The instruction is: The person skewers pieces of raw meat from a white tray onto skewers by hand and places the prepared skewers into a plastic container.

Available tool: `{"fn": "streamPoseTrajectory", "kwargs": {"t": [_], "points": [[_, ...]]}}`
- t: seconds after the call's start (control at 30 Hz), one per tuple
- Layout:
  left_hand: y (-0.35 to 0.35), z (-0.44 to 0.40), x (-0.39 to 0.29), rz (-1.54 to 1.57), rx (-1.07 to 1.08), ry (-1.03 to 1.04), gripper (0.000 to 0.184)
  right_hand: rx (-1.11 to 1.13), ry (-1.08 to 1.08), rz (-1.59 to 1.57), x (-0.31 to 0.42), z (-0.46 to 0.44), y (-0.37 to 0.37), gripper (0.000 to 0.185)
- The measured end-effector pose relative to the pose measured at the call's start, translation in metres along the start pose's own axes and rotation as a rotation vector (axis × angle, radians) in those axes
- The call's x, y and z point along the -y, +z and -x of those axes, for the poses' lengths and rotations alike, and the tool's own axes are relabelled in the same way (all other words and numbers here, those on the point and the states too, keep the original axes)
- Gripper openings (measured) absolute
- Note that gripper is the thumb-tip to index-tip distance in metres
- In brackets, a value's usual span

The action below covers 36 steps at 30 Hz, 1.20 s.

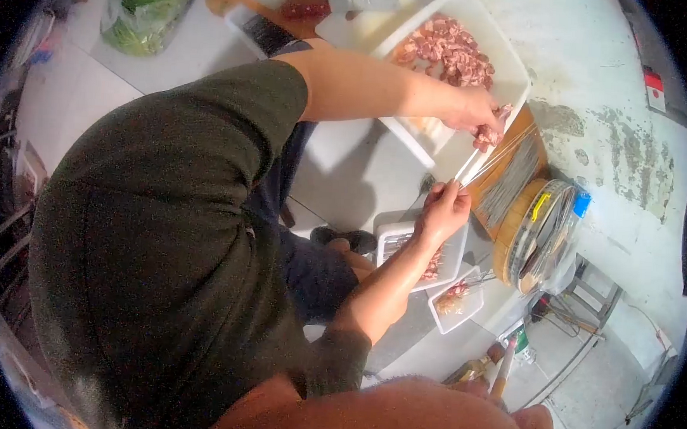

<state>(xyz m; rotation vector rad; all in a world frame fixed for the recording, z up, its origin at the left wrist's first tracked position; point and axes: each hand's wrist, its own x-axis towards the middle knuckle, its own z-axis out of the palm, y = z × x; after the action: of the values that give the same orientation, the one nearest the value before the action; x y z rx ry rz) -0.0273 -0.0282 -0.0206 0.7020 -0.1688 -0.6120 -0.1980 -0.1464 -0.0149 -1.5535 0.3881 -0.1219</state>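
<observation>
Scuffed and flaking, a pale surface (pixel 632 121) fills the upper right of the frame as a person works with both bare hands close together, right of centre. The left hand (pixel 469 108), beside the large tub (pixel 509 48), is closed narrowly around cut meat (pixel 486 136); the right hand (pixel 445 210), just below it, pinches a slim bundle of thin sticks (pixel 482 166) that fan up toward the meat. Whether any tip has entered a piece is hard to tell.

Good handling here, by the look of it, calls for a firm grip low on the sticks, one tip singled out from the rest, and each piece met near its middle, with the left fingertips kept out of the point's line (the fan of tips runs very near them).

Counted across the frame: two working hands; one large tub, upper centre, with more cut meat (pixel 449 49), its pieces too heaped to number; two smaller containers, a white tray (pixel 458 255) and a little tray (pixel 475 301), lower right of centre, each holding some meat; one brown board (pixel 526 119) under a spread of loose sticks (pixel 512 184), too many to count; one round container (pixel 506 246) at right; and one bag of greens (pixel 140 17), upper left.
</observation>
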Motion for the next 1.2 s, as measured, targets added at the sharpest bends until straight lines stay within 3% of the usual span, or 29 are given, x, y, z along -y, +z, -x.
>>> {"fn": "streamPoseTrajectory", "kwargs": {"t": [0.13, 0.23, 0.33, 0.37, 0.5, 0.6, 0.8, 0.9, 0.97, 1.03, 1.1, 1.2], "points": [[0.002, 0.005, 0.002, -0.029, -0.018, -0.006, 0.009, 0.013, 0.008, 0.032, 0.001, 0.0, -0.003, 0.011], [-0.006, -0.002, 0.004, -0.135, 0.03, -0.036, 0.016, -0.005, 0.021, 0.059, 0.0, 0.0, -0.008, 0.01], [-0.029, -0.017, -0.011, -0.455, -0.043, -0.081, 0.026, -0.029, -0.03, 0.153, 0.001, -0.005, -0.016, 0.012], [-0.047, -0.032, -0.012, -0.561, -0.145, -0.112, 0.036, -0.04, -0.03, 0.23, 0.001, -0.006, -0.021, 0.014], [-0.064, -0.036, -0.042, -0.971, -0.351, 0.036, 0.035, -0.107, -0.032, 0.626, 0.003, -0.017, -0.037, 0.019], [-0.083, -0.053, -0.036, -0.985, -0.38, 0.08, 0.036, -0.085, -0.195, 1.053, 0.01, -0.033, -0.04, 0.022], [-0.075, -0.047, -0.05, -0.863, -0.405, 0.03, 0.037, -0.095, -0.134, 1.632, 0.029, -0.059, -0.006, 0.024], [-0.078, -0.047, -0.058, -0.897, -0.429, -0.029, 0.034, -0.075, -0.008, 1.59, 0.047, -0.036, 0.021, 0.029], [-0.088, -0.06, -0.053, -0.81, -0.488, 0.087, 0.03, -0.055, -0.034, 1.614, 0.035, -0.044, 0.013, 0.027], [-0.042, -0.021, -0.085, -0.839, -0.667, -0.073, 0.032, -0.066, -0.057, 1.58, 0.038, -0.039, 0.017, 0.027], [-0.032, -0.012, -0.095, -0.908, -0.784, -0.069, 0.033, -0.101, -0.075, 1.489, 0.059, -0.016, 0.032, 0.027], [-0.048, -0.023, -0.089, -1.001, -0.752, 0.013, 0.031, -0.081, -0.037, 1.55, 0.044, -0.031, 0.022, 0.026]]}}
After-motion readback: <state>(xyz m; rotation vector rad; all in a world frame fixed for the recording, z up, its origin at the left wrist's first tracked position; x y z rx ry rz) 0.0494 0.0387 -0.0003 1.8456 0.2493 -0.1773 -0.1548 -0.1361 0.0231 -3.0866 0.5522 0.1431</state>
